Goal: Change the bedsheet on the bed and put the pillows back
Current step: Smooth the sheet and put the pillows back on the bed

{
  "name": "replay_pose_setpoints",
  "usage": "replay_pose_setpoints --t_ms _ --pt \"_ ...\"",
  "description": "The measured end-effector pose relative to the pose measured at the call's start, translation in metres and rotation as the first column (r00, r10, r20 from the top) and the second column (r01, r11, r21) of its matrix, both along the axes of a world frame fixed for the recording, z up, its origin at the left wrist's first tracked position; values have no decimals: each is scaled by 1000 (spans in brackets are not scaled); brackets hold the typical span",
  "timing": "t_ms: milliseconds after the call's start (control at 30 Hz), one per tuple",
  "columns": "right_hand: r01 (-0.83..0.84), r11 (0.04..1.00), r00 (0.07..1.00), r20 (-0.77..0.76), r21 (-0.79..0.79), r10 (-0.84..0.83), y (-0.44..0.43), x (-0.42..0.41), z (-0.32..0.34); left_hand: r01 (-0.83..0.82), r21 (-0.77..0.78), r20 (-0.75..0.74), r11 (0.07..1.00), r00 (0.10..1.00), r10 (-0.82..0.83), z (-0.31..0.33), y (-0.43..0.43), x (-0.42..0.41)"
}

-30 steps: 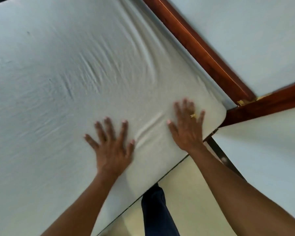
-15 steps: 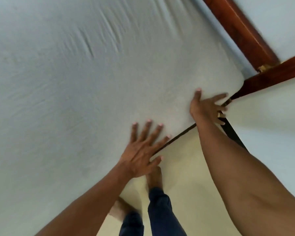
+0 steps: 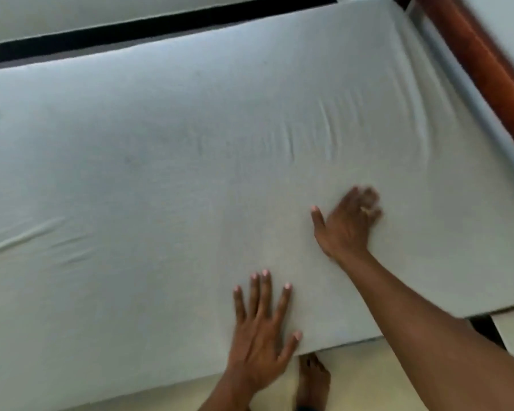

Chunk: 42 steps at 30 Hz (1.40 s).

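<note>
Head view: a person's left hand (image 3: 258,330), fingers straight and spread, lies flat on the bedsheet (image 3: 161,173) at the mattress's near edge, holding nothing. The right hand (image 3: 346,223), blurred, palm down and apparently open, presses the sheet farther in, toward the near right corner. The fabric, covering the whole mattress top, looks thin, soft and light, likely to slide and bunch, and best gripped at edges or corners. Wrinkles (image 3: 324,134) show toward the wooden bed frame (image 3: 487,69).
</note>
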State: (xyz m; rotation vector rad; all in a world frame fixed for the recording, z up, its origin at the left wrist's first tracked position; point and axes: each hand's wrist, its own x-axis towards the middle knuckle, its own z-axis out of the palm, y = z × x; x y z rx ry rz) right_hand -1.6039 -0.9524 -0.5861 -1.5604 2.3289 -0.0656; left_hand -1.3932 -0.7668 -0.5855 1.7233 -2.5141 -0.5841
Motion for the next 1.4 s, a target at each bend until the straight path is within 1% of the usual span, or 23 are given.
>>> replay_pose_setpoints --t_ms 33,100,200,267,333,400,433,567,633,700,767,833,867,933,1033,1133,1167,1200,1267,1300,1333,1367,1400 --pt "-216 973 976 0 -83 217 -30 15 0 -41 -33 -52 999 998 39 3 -13 7" --pt "-590 796 807 -82 -136 585 -63 53 -13 -205 -148 -24 967 979 204 -2 -48 41" --pt "-788 606 615 -196 -109 764 -23 94 -38 -500 -181 168 847 833 527 -16 -74 129" --pt "-939 325 341 -187 -111 921 50 109 -35 -615 -120 211 780 752 625 -23 -32 161" --pt "-988 -122 -114 -86 -93 990 110 121 -17 -631 -39 214 775 752 624 -11 34 158" --pt "-932 -351 -351 -21 -94 936 112 150 -3 -620 7 192 784 770 608 -4 81 161" --pt "-930 -338 -330 -78 -142 941 96 175 -3 -645 10 185 764 752 632 -4 85 169" --pt "-925 285 305 -43 -250 951 0 307 -16 -824 -168 111 540 529 841 -2 19 253" --pt "-894 419 430 -39 -161 902 -3 351 -25 -811 -224 155 540 517 841 -12 0 308" --pt "-950 275 292 -109 -149 950 46 375 -37 -850 -202 171 486 458 872 -25 20 345" --pt "-987 -6 11 -108 -161 994 106 376 -30 -903 -150 146 402 382 912 -27 55 347" --pt "-960 -245 -243 -30 -134 970 129 380 -14 -892 -78 123 445 434 892 -15 87 335" --pt "-941 -306 -305 -27 -144 952 123 390 -9 -881 -45 112 471 464 879 -8 97 334" --pt "-941 -298 -291 -66 -163 954 89 434 -8 -887 -42 92 460 455 886 -2 96 363" --pt "-964 -7 8 -56 -266 998 28 544 -12 -909 -169 77 382 374 924 -8 59 459" --pt "-946 250 270 -73 -204 960 35 636 -28 -901 -216 166 375 345 924 -30 61 540" --pt "-960 211 233 -109 -184 966 62 653 -34 -911 -204 158 358 330 931 -36 78 547" --pt "-983 76 99 -135 -170 986 94 658 -40 -926 -182 151 330 306 940 -38 99 543" --pt "-946 -292 -282 -90 -140 955 150 646 -30 -939 -115 150 323 305 940 -23 139 523" --pt "-902 -414 -414 -28 -126 910 162 639 -22 -935 -90 163 343 326 931 -16 152 518" --pt "-869 -474 -482 25 -144 876 154 642 -17 -930 -71 176 361 344 922 -11 156 524" --pt "-874 -453 -467 47 -175 883 137 649 -15 -931 -70 172 359 343 923 -5 150 537" --pt "-911 -355 -371 42 -210 927 116 660 -19 -932 -110 179 345 323 929 0 137 557"
